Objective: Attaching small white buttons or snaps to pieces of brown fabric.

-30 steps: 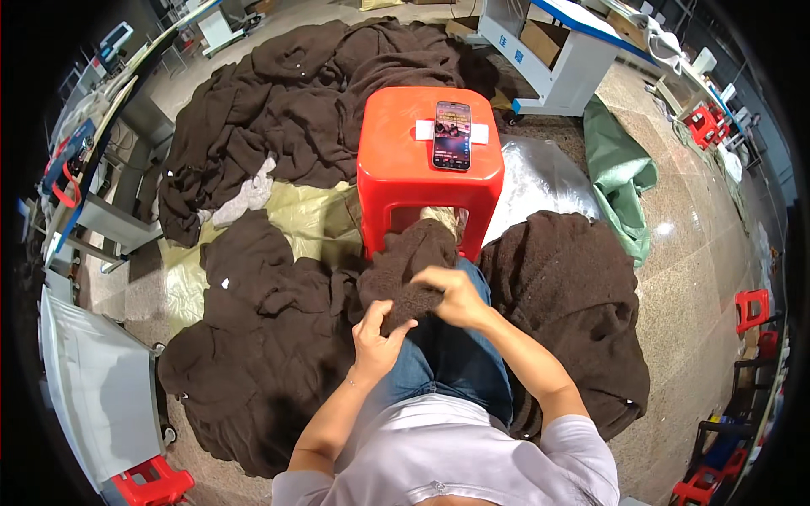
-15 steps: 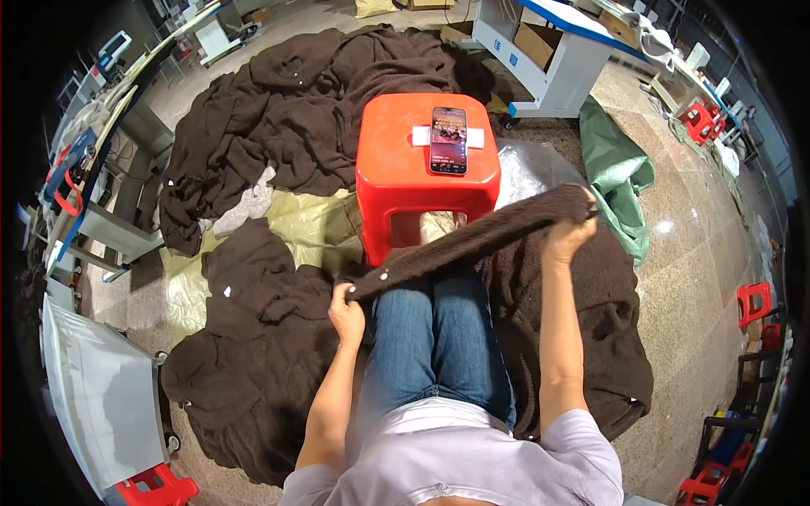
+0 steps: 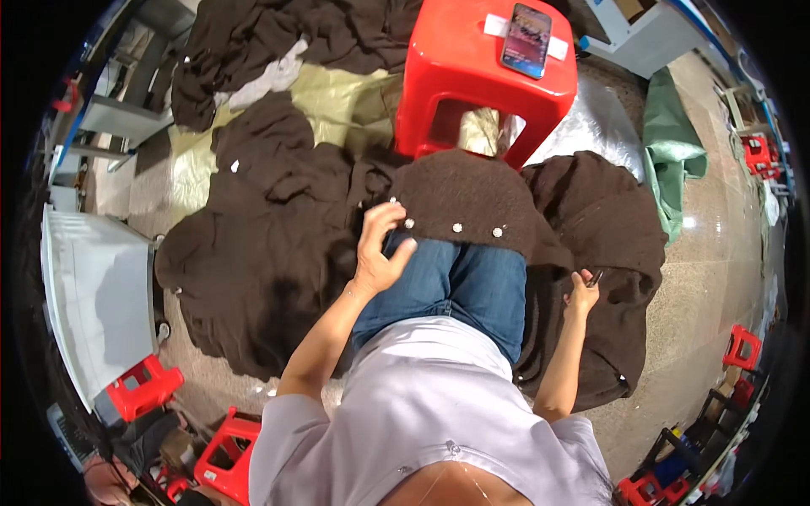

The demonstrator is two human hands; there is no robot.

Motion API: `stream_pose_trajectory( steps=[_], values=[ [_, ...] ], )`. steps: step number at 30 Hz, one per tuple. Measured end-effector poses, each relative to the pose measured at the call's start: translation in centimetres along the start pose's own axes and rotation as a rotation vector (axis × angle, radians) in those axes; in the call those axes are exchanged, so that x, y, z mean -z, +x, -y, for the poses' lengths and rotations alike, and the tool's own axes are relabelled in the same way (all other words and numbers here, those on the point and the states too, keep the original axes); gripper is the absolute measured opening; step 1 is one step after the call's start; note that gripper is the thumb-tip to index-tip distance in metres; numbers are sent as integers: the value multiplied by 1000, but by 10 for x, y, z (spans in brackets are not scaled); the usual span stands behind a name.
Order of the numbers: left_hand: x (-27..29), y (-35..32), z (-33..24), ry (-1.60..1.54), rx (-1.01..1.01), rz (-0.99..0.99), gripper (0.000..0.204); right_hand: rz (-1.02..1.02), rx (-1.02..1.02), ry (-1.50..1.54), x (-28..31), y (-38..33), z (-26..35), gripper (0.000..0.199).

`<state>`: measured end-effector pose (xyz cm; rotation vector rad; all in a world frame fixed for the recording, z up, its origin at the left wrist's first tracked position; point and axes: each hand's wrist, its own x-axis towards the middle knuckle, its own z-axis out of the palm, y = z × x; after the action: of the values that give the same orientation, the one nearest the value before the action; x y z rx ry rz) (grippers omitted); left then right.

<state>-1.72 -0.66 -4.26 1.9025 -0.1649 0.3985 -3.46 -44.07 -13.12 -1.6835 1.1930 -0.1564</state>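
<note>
While the dark brown woolly buttoned garment (image 3: 472,198) drapes the knees, left hand (image 3: 380,249) fingers pinch its edge; right hand (image 3: 582,291) clamps a small dark tool. Keep the button row flat.

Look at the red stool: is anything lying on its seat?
Yes, a smartphone lies face up on the red stool's seat.

Red stool (image 3: 485,80) close ahead of the knees, brown garment piles (image 3: 253,253) crowding both sides.
</note>
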Motion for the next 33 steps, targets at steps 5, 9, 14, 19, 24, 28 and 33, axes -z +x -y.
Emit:
stream_pose_trajectory(
  steps=[5,9,14,19,24,28,33],
  values=[
    [3,-26,48,-354,530,-220,18,99,289,84,-36,-63,16,21],
    [2,-22,58,-366,711,-227,23,248,506,149,-69,-106,59,18],
    [9,4,78,-765,1059,-167,36,485,631,181,-99,-164,89,12],
    [14,23,63,-1015,788,-82,42,631,660,124,-108,-192,88,11],
    [18,21,69,-894,664,-26,44,678,629,70,-108,-204,85,11],
    [17,21,74,-833,715,-89,29,690,635,61,-108,-205,85,11],
    [11,19,83,-592,583,-124,13,715,676,36,-111,-209,89,12]
  ],
)
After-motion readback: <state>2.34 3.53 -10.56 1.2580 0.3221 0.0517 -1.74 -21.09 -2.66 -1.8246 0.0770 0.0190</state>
